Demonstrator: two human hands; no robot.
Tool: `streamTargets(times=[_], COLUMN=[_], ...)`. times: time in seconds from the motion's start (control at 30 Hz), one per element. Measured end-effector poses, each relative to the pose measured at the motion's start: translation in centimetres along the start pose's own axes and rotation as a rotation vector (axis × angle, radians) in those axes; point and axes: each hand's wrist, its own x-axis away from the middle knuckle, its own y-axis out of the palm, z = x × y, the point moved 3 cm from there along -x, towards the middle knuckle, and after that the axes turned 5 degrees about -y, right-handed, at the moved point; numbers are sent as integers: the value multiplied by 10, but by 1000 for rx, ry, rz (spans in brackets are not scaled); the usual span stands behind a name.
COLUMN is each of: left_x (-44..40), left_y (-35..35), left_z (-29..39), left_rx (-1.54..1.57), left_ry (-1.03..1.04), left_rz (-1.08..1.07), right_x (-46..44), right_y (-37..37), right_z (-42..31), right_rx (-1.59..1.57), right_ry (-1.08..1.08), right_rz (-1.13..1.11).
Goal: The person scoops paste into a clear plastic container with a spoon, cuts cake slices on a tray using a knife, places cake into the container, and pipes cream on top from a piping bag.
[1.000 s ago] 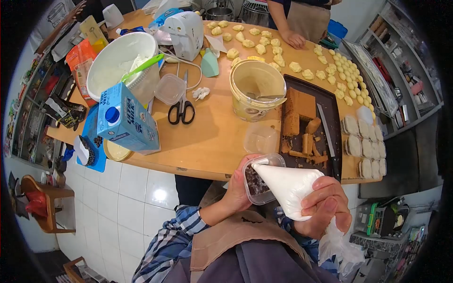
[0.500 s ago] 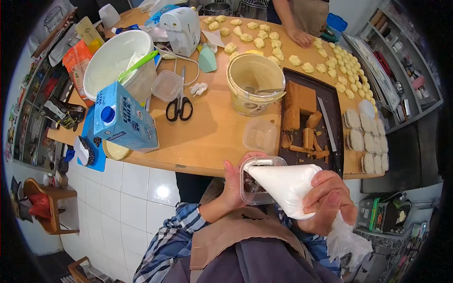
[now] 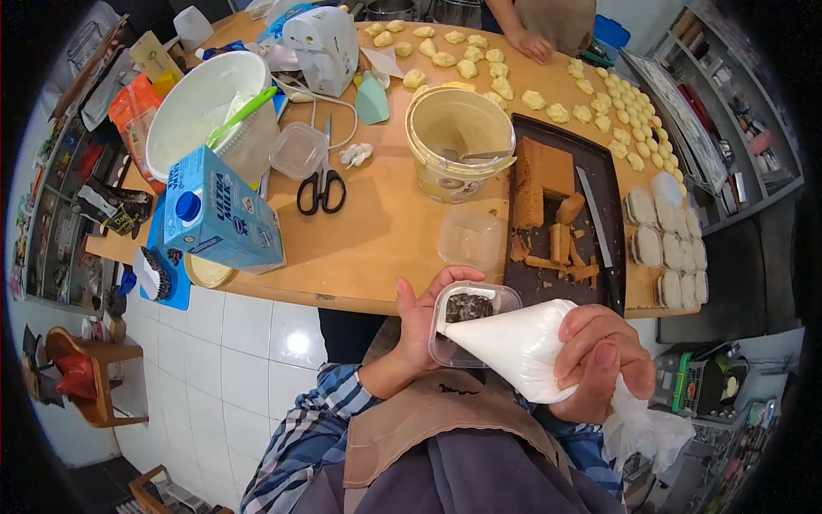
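My left hand (image 3: 413, 324) is closed around the left side of a small clear plastic container (image 3: 507, 296). Inside it lies a dark brown filling (image 3: 467, 307), with white cream along the edges. My right hand (image 3: 604, 360) grips a full piping bag (image 3: 522, 347) of white cream, its twisted end trailing below my wrist. The bag's tip points left into the container, at its left inner side. Just beyond, on the table, sits another clear container (image 3: 471, 240).
A dark baking tray (image 3: 556, 295) bears cut brown cake (image 3: 548, 171) and a knife (image 3: 597, 218). Filled containers (image 3: 668, 248) stand right. Left are a milk carton (image 3: 227, 214), scissors (image 3: 321, 190), a white bowl (image 3: 205, 111) and a bucket (image 3: 458, 146). Another person's hand (image 3: 533, 44) rests by dough pieces (image 3: 556, 112).
The bag's tip has moved from the container's far left corner down along its left side, toward me. More of the dark filling shows, and white cream lines the far edge.
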Motion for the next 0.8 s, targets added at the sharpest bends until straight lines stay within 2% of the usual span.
streamTargets(times=[0.13,0.2,0.27,0.37,0.47,0.6,0.67,0.8], left_x=[-1,-1,0,0,1,3,3,5], left_y=[2,3,4,4,0,-2,-2,-4], left_z=[4,6,7,9,9,10,11,11], left_rx=[-3,-38,-66,-103,-107,-135,-153,-207], left_ry=[-5,-2,5,41,42,65,74,54], left_rz=[10,21,28,64,14,-8,-11,-11], right_x=[-3,-7,-7,-5,-5,-5,-7,-15], right_y=[1,-7,-8,-3,-12,-4,-2,-4], right_z=[-1,-1,0,3,3,4,4,-1], right_rx=[-1,-42,-33,27,13,-2,40,144], right_ry=[15,85,104,106,162,58,11,19], right_rz=[-25,-163,-204,-177,-222,-108,-124,-298])
